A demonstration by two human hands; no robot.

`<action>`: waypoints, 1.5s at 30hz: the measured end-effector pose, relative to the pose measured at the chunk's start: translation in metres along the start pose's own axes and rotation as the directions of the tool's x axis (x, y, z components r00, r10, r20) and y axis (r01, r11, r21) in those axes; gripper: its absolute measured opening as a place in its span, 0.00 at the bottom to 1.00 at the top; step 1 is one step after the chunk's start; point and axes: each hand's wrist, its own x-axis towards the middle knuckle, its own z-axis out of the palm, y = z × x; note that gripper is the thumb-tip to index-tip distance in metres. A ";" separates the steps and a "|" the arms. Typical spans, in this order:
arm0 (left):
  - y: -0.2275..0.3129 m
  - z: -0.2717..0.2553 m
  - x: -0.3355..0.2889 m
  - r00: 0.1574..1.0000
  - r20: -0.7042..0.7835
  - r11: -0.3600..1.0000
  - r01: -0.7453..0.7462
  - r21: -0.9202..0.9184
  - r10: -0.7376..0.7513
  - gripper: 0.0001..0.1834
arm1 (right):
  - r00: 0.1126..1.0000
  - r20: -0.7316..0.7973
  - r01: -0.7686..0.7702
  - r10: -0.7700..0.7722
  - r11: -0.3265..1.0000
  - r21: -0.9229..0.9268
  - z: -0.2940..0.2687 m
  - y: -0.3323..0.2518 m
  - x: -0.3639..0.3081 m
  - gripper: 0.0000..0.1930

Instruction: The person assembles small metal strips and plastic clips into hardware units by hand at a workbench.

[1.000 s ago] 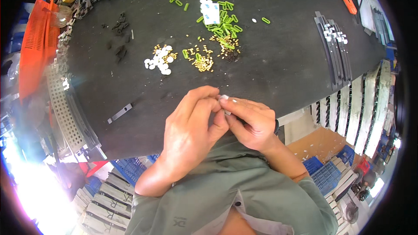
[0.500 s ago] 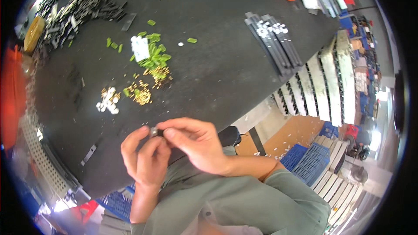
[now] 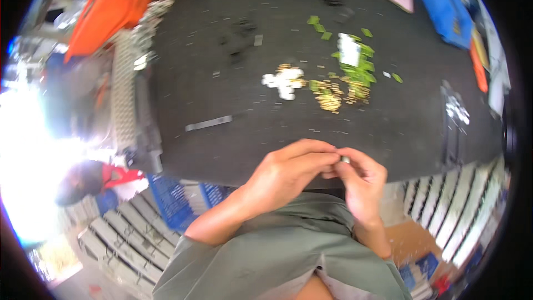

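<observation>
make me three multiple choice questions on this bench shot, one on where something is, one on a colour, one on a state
1. Where does the small metal part sit?
A. pinched between the fingertips of both hands, near the table's front edge
B. lying in the green pile
C. on the blue tray

2. What colour is the cloth at the far left corner of the black table?
A. purple
B. orange
C. white

3. How does the grey strip on the table lie?
A. held in the left hand
B. standing on end
C. flat and alone, apart from both hands

Answers: 1 A, the left hand and right hand meet with their fingertips closed on it. 2 B, it shows bright orange. 3 C, it lies flat on bare table, left of the hands.
</observation>
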 end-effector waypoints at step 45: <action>-0.006 0.016 -0.001 1.000 0.011 0.892 -0.026 0.452 0.023 0.23 | 0.927 0.108 0.372 -0.361 0.837 -0.400 0.001 0.013 0.018 0.13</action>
